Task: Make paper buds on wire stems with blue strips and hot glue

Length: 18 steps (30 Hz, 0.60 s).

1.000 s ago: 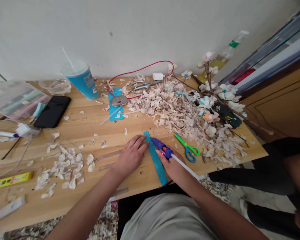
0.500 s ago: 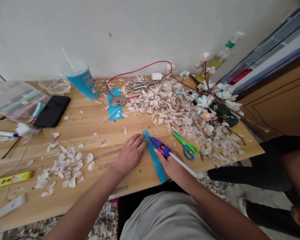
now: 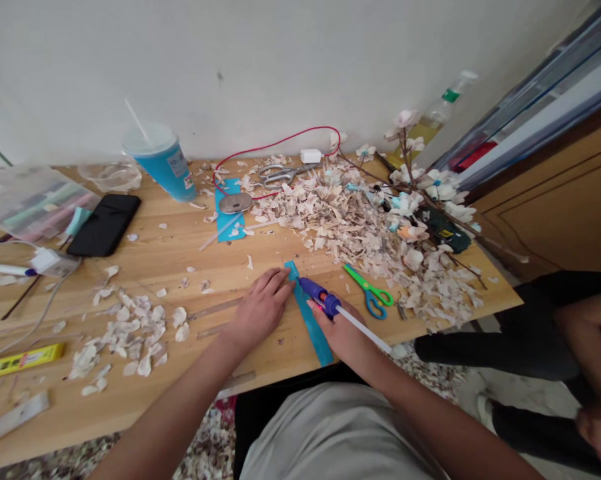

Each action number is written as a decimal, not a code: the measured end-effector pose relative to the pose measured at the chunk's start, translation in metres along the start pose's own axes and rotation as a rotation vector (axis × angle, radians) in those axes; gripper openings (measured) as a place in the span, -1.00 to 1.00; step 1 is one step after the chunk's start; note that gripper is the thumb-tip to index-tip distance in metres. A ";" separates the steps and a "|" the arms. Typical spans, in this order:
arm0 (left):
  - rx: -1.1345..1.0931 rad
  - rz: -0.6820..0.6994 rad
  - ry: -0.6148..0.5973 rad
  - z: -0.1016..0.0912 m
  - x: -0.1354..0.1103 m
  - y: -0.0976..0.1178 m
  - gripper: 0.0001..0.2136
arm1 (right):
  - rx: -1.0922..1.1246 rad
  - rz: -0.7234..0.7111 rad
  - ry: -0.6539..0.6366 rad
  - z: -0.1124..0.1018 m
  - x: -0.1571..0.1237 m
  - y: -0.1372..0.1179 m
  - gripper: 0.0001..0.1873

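Observation:
A narrow blue strip (image 3: 310, 331) lies on the wooden table in front of me, running from my fingertips toward the table's near edge. My left hand (image 3: 266, 301) rests flat, its fingers stretched out and the tips at the strip's far end. In my right hand (image 3: 341, 328) is a purple glue gun (image 3: 314, 291) with a long white glue stick coming out of its back. Its nozzle points at the far end of the strip, close to my left fingertips. Green and blue scissors (image 3: 373, 291) lie to the right of the gun.
A heap of pale petals (image 3: 325, 213) covers the table's back right, with flower branches (image 3: 420, 187) beside it. Smaller petals (image 3: 140, 327) lie at left. A blue cup (image 3: 163, 167), a black phone (image 3: 105, 225) and grey scissors (image 3: 280, 175) stand or lie behind. Another person's leg (image 3: 495, 343) is at right.
The view has shifted very slightly. My left hand stays at the strip's end, and the glue gun's nozzle has moved barely, if at all, along the strip.

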State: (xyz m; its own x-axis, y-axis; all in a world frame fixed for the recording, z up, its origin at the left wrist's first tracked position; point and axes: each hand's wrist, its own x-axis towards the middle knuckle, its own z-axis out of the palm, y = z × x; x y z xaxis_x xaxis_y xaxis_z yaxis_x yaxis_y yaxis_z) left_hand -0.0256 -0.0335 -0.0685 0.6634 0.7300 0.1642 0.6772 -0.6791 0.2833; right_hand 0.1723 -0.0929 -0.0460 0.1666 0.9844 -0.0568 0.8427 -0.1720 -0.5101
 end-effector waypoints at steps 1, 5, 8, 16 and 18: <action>0.000 0.001 0.001 0.000 0.000 0.000 -0.63 | -0.003 0.007 0.007 0.000 -0.001 0.000 -0.65; -0.021 -0.005 0.015 -0.002 0.000 0.001 -0.65 | 0.057 -0.040 0.006 -0.004 -0.009 0.001 -0.66; -0.028 -0.009 0.038 -0.002 0.000 0.002 -0.66 | 0.075 -0.065 -0.002 -0.005 -0.011 0.001 -0.68; -0.027 -0.005 0.061 -0.001 0.000 0.000 -0.64 | 0.082 -0.054 -0.021 -0.009 -0.009 0.000 -0.69; -0.017 -0.006 0.052 -0.002 0.000 0.001 -0.65 | 0.095 -0.065 -0.026 -0.012 -0.013 0.000 -0.70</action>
State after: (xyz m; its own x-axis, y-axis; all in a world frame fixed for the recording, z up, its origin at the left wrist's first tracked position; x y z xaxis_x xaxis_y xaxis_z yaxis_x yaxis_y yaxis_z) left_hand -0.0253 -0.0336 -0.0668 0.6414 0.7374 0.2116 0.6754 -0.6736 0.3002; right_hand 0.1765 -0.1060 -0.0356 0.0985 0.9942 -0.0422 0.7987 -0.1043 -0.5926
